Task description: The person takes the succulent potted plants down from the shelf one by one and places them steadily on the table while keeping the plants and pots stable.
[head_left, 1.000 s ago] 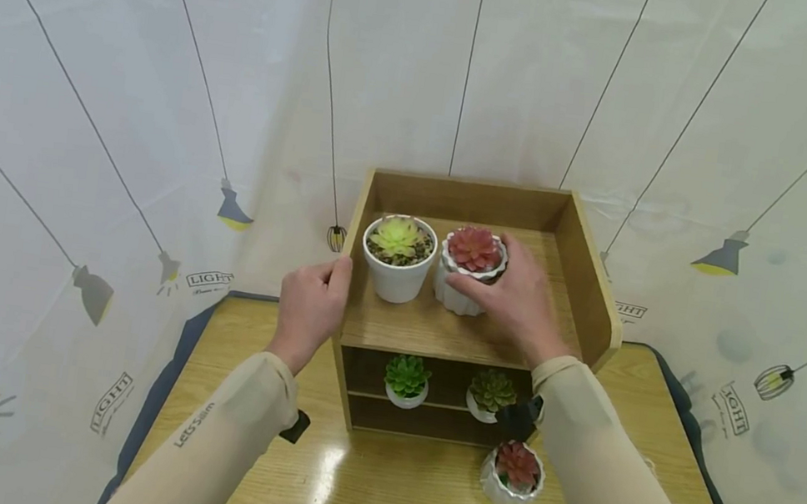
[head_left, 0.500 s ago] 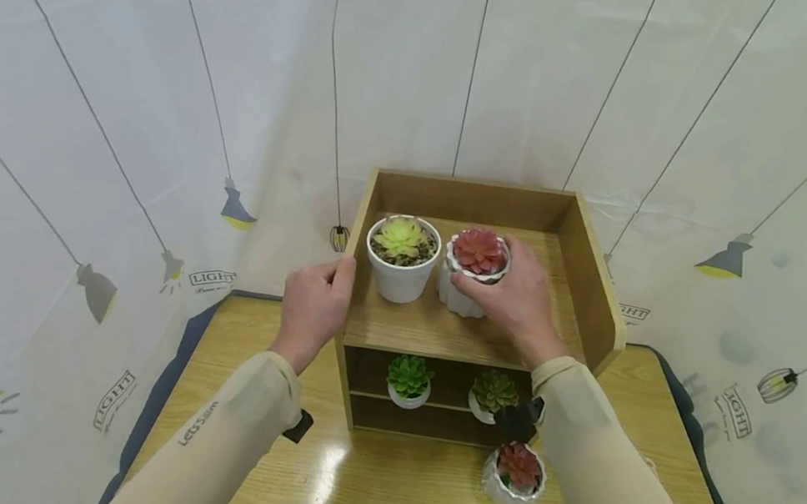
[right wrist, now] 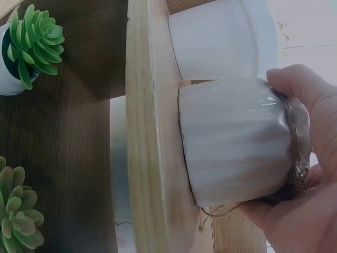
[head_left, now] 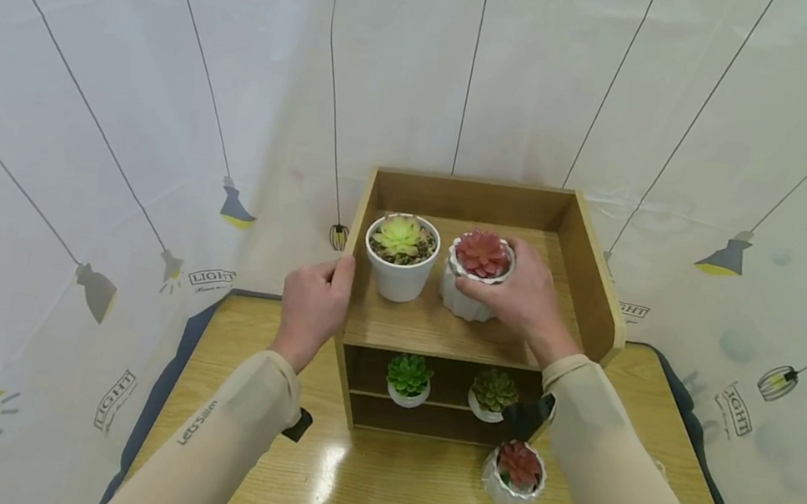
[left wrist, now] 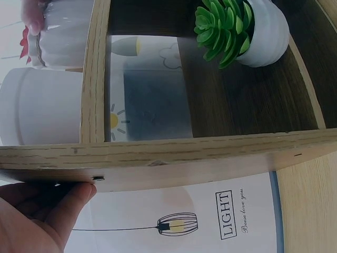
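My right hand (head_left: 520, 287) grips the rim of a white ribbed pot with a red succulent (head_left: 482, 253), thumb on the near side. Twine circles this pot's neck in the right wrist view, and its base (right wrist: 231, 145) meets the top board. My left hand (head_left: 314, 300) holds the left side panel of a wooden desktop shelf (head_left: 449, 337), with its thumb against the panel; some fingertips are hidden. Between the hands, a smooth white pot with a yellow-green succulent (head_left: 401, 273) stands on the top board at the left.
Inside the shelf's opening sit a bright green succulent (head_left: 409, 379) and a darker green succulent (head_left: 494, 393), both in small white pots. Another red succulent in a ribbed white pot (head_left: 513, 477) stands on the wooden table (head_left: 373, 500), near my right sleeve. A lamp-printed sheet (head_left: 427, 61) surrounds the table.
My right hand and the ribbed pot have shifted slightly right, which widens the gap to the smooth white pot. My left hand keeps its place on the side panel.
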### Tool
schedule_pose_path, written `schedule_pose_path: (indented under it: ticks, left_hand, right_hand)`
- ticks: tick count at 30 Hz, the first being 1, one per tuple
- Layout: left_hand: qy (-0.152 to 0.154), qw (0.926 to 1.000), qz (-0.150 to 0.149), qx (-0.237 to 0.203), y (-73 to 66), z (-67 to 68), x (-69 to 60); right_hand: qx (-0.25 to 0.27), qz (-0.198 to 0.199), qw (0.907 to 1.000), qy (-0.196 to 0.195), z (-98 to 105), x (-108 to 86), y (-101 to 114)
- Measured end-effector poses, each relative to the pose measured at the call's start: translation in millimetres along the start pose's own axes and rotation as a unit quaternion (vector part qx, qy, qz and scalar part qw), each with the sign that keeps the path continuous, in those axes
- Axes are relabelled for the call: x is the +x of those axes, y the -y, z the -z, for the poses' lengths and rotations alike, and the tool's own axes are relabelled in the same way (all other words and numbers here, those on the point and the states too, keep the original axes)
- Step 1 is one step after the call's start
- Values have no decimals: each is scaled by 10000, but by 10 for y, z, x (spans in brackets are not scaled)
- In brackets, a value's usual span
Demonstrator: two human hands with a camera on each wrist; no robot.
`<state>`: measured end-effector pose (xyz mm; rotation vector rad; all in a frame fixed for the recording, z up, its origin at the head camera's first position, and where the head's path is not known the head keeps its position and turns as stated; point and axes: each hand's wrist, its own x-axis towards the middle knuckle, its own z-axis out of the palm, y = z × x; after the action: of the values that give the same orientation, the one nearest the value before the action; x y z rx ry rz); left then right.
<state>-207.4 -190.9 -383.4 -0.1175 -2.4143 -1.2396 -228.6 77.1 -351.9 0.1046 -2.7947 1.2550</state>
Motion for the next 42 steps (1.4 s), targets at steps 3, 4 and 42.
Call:
schedule_pose_path:
  ticks: [3,4,42]
  left_hand:
    - [5,10000,28,2,-2,11,8]
    - [0,10000,39,3,-1,15,10]
    - [22,10000,-9,-19,-2,2,-1]
  right_hand:
    - [-23,-33,9999,102,11,18,11]
    - [-30,-40,9999,113,12,22,13]
    - [229,552,9950,-798,295,-807,-65]
